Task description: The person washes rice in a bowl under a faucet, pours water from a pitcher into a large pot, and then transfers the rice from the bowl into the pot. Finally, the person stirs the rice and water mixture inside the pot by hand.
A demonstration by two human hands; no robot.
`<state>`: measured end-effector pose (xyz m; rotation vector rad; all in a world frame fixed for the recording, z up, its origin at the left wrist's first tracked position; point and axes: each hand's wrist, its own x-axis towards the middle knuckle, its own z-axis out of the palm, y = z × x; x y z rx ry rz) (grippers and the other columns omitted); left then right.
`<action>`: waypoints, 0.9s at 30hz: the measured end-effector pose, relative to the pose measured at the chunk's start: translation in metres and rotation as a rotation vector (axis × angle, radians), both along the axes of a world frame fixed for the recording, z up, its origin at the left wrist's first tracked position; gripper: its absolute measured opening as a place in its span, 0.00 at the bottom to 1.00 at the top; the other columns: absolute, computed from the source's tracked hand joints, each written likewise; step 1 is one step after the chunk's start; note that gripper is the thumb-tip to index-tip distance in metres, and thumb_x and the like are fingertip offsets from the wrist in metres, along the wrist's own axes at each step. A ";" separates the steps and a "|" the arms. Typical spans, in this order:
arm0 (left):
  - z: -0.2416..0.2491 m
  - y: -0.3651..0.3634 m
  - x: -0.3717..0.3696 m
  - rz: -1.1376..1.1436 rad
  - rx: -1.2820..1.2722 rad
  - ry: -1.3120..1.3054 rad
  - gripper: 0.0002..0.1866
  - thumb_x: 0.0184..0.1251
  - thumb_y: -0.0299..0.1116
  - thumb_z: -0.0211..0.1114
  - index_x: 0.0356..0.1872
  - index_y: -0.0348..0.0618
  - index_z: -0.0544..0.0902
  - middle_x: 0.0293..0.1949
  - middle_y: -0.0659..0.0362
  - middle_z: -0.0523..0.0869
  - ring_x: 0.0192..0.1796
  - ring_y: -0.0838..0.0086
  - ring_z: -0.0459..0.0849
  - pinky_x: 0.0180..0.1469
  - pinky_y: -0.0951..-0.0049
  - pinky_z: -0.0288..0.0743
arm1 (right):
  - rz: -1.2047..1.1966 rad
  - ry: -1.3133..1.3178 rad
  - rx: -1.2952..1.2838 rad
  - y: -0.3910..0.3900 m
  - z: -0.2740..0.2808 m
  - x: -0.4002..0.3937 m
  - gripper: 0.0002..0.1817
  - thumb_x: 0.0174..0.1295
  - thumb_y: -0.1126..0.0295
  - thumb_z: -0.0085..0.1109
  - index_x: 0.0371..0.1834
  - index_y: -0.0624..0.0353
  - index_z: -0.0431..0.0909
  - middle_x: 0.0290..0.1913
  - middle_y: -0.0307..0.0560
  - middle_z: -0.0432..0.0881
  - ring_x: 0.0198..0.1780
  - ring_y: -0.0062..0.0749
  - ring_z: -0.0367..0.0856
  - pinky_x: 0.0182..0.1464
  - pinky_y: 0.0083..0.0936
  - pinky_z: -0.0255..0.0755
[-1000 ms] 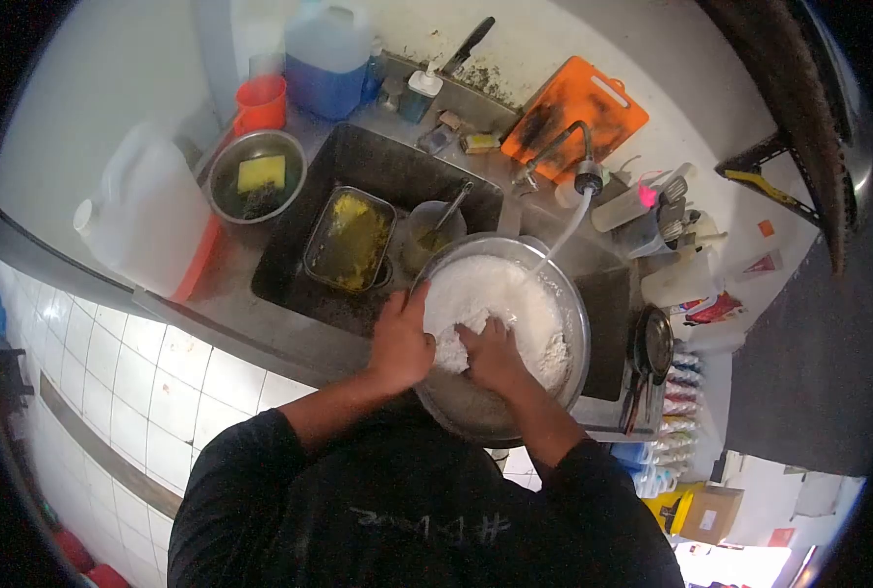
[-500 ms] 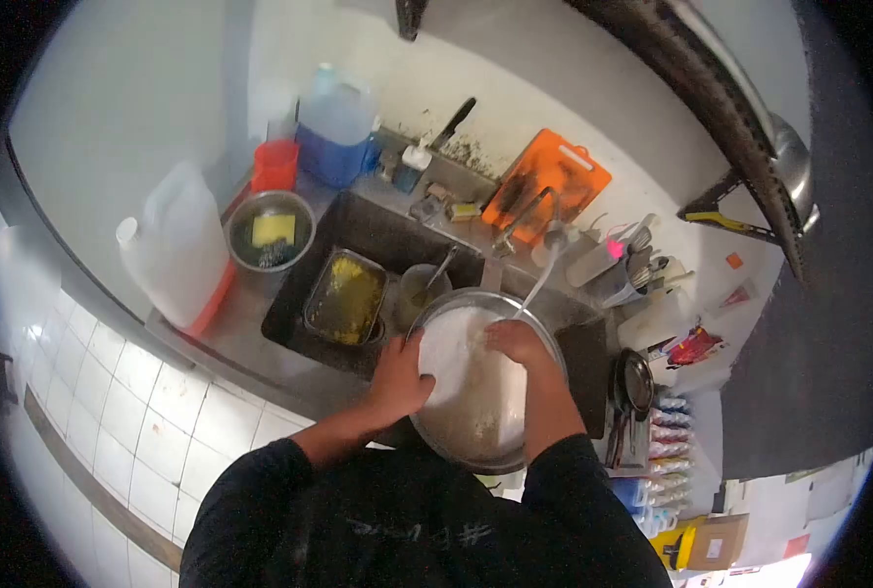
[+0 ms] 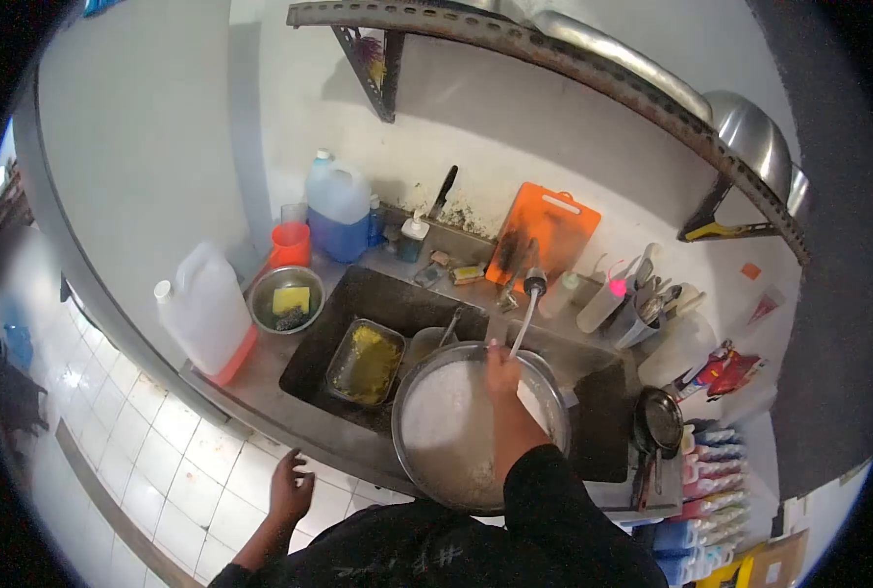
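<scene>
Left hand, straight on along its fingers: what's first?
Probably the front of the counter, just past the fingertips of the left hand, with the sink beyond. Height is unclear from one view, so it might pass above.

In front of you rises a white wall (image 3: 436,142), with dark stains (image 3: 469,216) low down behind the metal counter (image 3: 260,400). A shelf (image 3: 613,80) on brackets (image 3: 390,73) crosses it overhead. To your left stands a pale partition (image 3: 137,167); below, white floor tiles (image 3: 219,446) catch bright light beside a brownish strip (image 3: 113,505).
</scene>
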<state>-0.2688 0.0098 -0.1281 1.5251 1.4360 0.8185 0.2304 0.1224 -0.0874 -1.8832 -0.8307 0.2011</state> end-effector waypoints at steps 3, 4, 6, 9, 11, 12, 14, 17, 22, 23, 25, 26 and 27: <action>-0.018 -0.059 -0.052 0.154 -0.015 0.298 0.31 0.65 0.25 0.69 0.70 0.35 0.72 0.54 0.43 0.85 0.45 0.58 0.89 0.52 0.61 0.83 | 0.060 0.073 0.018 -0.006 -0.023 0.012 0.27 0.75 0.46 0.55 0.34 0.64 0.81 0.26 0.54 0.81 0.31 0.48 0.82 0.39 0.45 0.73; -0.034 -0.081 -0.073 0.180 -0.040 0.431 0.31 0.64 0.26 0.69 0.70 0.34 0.72 0.52 0.43 0.86 0.45 0.57 0.89 0.52 0.61 0.83 | 0.089 0.175 0.037 -0.001 -0.031 0.019 0.26 0.75 0.47 0.55 0.37 0.64 0.81 0.28 0.58 0.82 0.32 0.54 0.83 0.41 0.47 0.74; -0.079 -0.138 -0.121 0.162 -0.231 0.701 0.31 0.65 0.28 0.69 0.69 0.35 0.72 0.50 0.42 0.86 0.47 0.55 0.89 0.53 0.59 0.82 | 0.202 -0.052 0.054 -0.018 -0.004 0.013 0.22 0.74 0.51 0.58 0.38 0.62 0.81 0.28 0.59 0.82 0.32 0.53 0.83 0.40 0.46 0.74; -0.142 -0.249 -0.185 0.173 -0.631 0.794 0.28 0.65 0.34 0.70 0.65 0.36 0.76 0.47 0.41 0.87 0.48 0.52 0.88 0.53 0.56 0.82 | 0.488 -0.346 -0.203 -0.028 -0.008 0.020 0.16 0.69 0.56 0.65 0.37 0.59 0.82 0.31 0.57 0.84 0.36 0.52 0.85 0.42 0.44 0.76; -0.142 -0.313 -0.206 0.208 -0.871 0.754 0.24 0.65 0.37 0.70 0.58 0.36 0.79 0.44 0.42 0.88 0.46 0.53 0.88 0.51 0.56 0.82 | 0.593 -0.459 -0.256 -0.041 0.009 0.018 0.17 0.66 0.54 0.68 0.46 0.55 0.83 0.45 0.57 0.86 0.49 0.54 0.84 0.52 0.46 0.76; -0.141 -0.340 -0.212 0.235 -0.949 0.723 0.22 0.65 0.39 0.70 0.55 0.36 0.80 0.43 0.43 0.89 0.45 0.54 0.89 0.50 0.56 0.82 | 0.645 -0.672 -0.277 -0.048 0.027 0.015 0.19 0.65 0.54 0.69 0.51 0.53 0.84 0.51 0.57 0.86 0.54 0.54 0.84 0.57 0.47 0.75; -0.148 -0.388 -0.226 0.291 -1.045 0.648 0.20 0.66 0.42 0.71 0.48 0.35 0.83 0.40 0.45 0.89 0.43 0.55 0.89 0.48 0.55 0.82 | 0.741 -0.808 -0.460 -0.061 0.034 0.013 0.22 0.65 0.54 0.69 0.57 0.52 0.83 0.56 0.58 0.84 0.60 0.54 0.81 0.62 0.47 0.73; -0.173 -0.435 -0.244 0.357 -1.130 0.531 0.20 0.66 0.47 0.71 0.38 0.35 0.87 0.35 0.47 0.90 0.40 0.57 0.90 0.45 0.55 0.82 | 0.835 -0.792 -0.829 -0.068 0.082 0.000 0.28 0.65 0.52 0.69 0.67 0.51 0.81 0.65 0.60 0.81 0.70 0.54 0.76 0.71 0.45 0.70; -0.232 -0.441 -0.300 0.326 -1.193 0.516 0.30 0.62 0.61 0.71 0.32 0.36 0.91 0.35 0.47 0.92 0.42 0.55 0.91 0.48 0.55 0.82 | 0.508 -0.339 -0.167 -0.090 0.128 -0.044 0.18 0.74 0.68 0.57 0.63 0.63 0.80 0.59 0.60 0.85 0.62 0.48 0.84 0.62 0.37 0.75; -0.212 -0.443 -0.315 0.413 -1.012 0.347 0.32 0.59 0.61 0.72 0.43 0.36 0.91 0.45 0.43 0.92 0.51 0.51 0.90 0.56 0.54 0.82 | 0.400 -0.145 0.045 -0.092 0.109 -0.066 0.12 0.73 0.69 0.56 0.51 0.66 0.81 0.47 0.60 0.86 0.49 0.51 0.86 0.57 0.41 0.77; -0.209 -0.418 -0.345 0.523 -0.944 0.398 0.42 0.60 0.59 0.71 0.69 0.38 0.78 0.65 0.42 0.83 0.69 0.48 0.79 0.72 0.55 0.73 | 0.198 -0.866 -0.429 -0.096 0.026 -0.010 0.15 0.72 0.64 0.58 0.51 0.65 0.82 0.49 0.62 0.87 0.51 0.56 0.85 0.60 0.43 0.75; -0.210 -0.410 -0.369 0.522 -0.905 0.413 0.42 0.61 0.59 0.71 0.70 0.38 0.78 0.65 0.42 0.83 0.69 0.48 0.79 0.72 0.55 0.73 | 0.133 -0.767 -0.572 -0.106 0.043 -0.033 0.15 0.72 0.64 0.58 0.51 0.66 0.82 0.49 0.62 0.87 0.51 0.55 0.85 0.59 0.43 0.75; -0.214 -0.402 -0.387 0.530 -0.871 0.421 0.41 0.63 0.59 0.70 0.70 0.38 0.77 0.66 0.42 0.82 0.69 0.48 0.79 0.71 0.55 0.73 | 0.082 -0.705 -0.646 -0.108 0.057 -0.046 0.16 0.72 0.63 0.58 0.51 0.66 0.82 0.49 0.62 0.86 0.51 0.55 0.85 0.59 0.42 0.75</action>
